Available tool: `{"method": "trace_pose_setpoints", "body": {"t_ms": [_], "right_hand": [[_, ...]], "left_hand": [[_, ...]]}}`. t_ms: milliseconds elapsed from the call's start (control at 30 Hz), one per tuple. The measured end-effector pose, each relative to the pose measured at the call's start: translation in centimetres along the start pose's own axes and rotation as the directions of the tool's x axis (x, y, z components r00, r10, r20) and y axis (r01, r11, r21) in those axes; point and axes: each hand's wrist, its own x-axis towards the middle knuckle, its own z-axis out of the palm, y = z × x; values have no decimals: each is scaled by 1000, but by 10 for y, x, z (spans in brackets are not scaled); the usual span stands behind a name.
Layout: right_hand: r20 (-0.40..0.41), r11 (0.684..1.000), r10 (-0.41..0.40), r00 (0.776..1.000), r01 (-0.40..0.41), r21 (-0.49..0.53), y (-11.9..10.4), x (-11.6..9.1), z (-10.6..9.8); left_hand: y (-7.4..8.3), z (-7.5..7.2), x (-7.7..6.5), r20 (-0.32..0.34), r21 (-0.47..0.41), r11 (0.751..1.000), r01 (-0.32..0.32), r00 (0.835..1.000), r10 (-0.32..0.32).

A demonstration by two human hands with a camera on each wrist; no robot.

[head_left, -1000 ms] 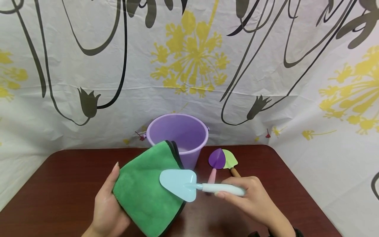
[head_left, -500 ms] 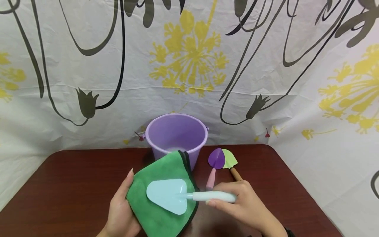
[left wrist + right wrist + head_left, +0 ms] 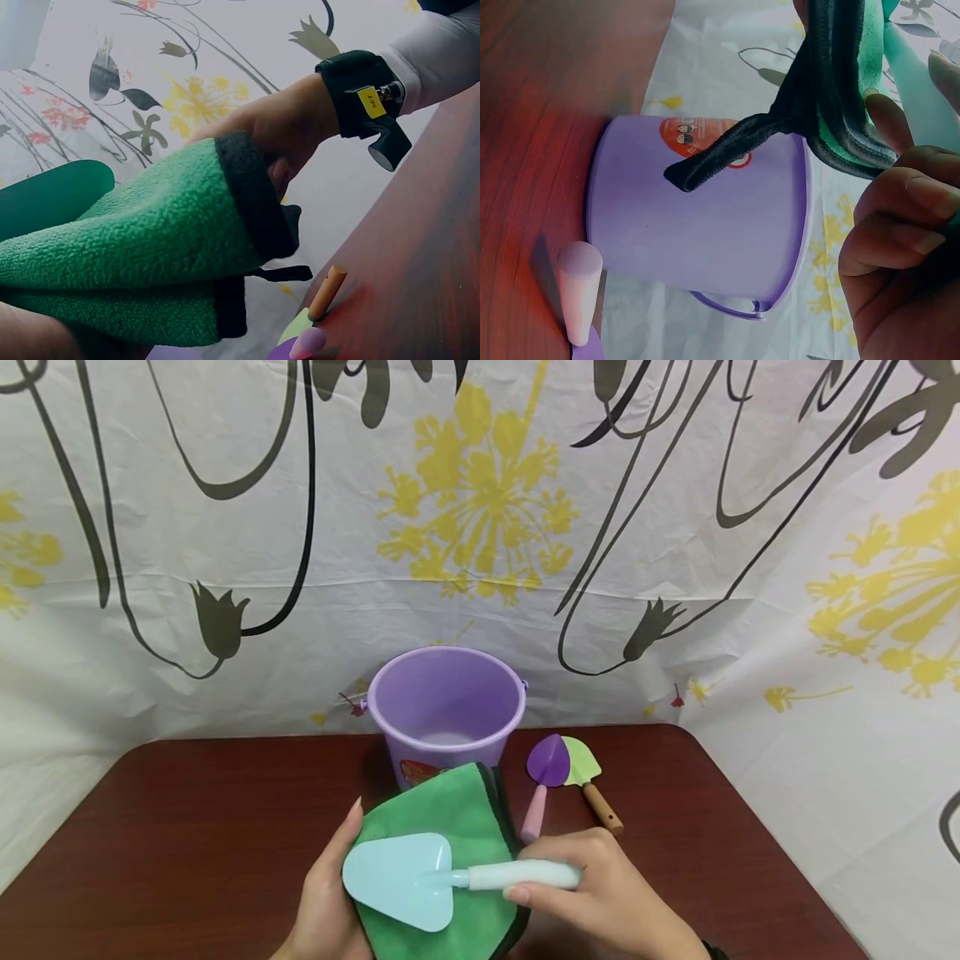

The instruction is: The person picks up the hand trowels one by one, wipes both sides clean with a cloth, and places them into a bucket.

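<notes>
My left hand (image 3: 327, 897) holds a folded green towel (image 3: 480, 810) with dark edging from its left side, thumb along the near face. Over the towel lies the pale blue blade of a toy trowel (image 3: 405, 878). My right hand (image 3: 600, 889) pinches that trowel's whitish handle between thumb and fingers. In the left wrist view the towel (image 3: 150, 217) shows its fleecy folds and dark border. A dark strap-like loop hangs from the towel (image 3: 840, 90) in the right wrist view. Whether the blade presses on the cloth is hard to tell.
Behind the towel a purple bucket (image 3: 450, 739) stands on the dark red table (image 3: 187, 843), its inside bare. Right of it lie a purple trowel with pink handle (image 3: 549, 762) and a light green one with brown handle (image 3: 581, 762). A patterned cloth (image 3: 300, 527) hangs behind.
Both hands, the towel and the trowel have come nearer and lower. The blade has slid leftward across the towel toward my left thumb. More of the bucket's front shows.
</notes>
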Motion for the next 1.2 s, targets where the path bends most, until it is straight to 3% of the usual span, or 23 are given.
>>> {"method": "trace_pose_setpoints", "body": {"t_ms": [233,500,733,967,1067,1200], "right_hand": [[-11,999,-20,1000,19,-44,0,0,-1],[-34,997,-33,999,30,-69,2,0,-7],[-43,992,20,999,-25,-122,2,0,-18],[-64,989,56,996,-64,-130,4,-3,-25],[-89,984,61,994,-75,-160,4,-4,-29],[-110,977,90,990,-109,-181,4,-6,-34]], "left_hand": [[0,-1,0,-4,10,1000,-23,1000,23],[5,2,-1,-47,115,992,-48,997,54],[12,5,1,111,-21,997,-72,991,74],[17,8,1,200,-103,988,-112,971,131],[19,7,0,223,-116,986,-121,964,145],[23,5,-2,206,-103,987,-122,968,142]]}}
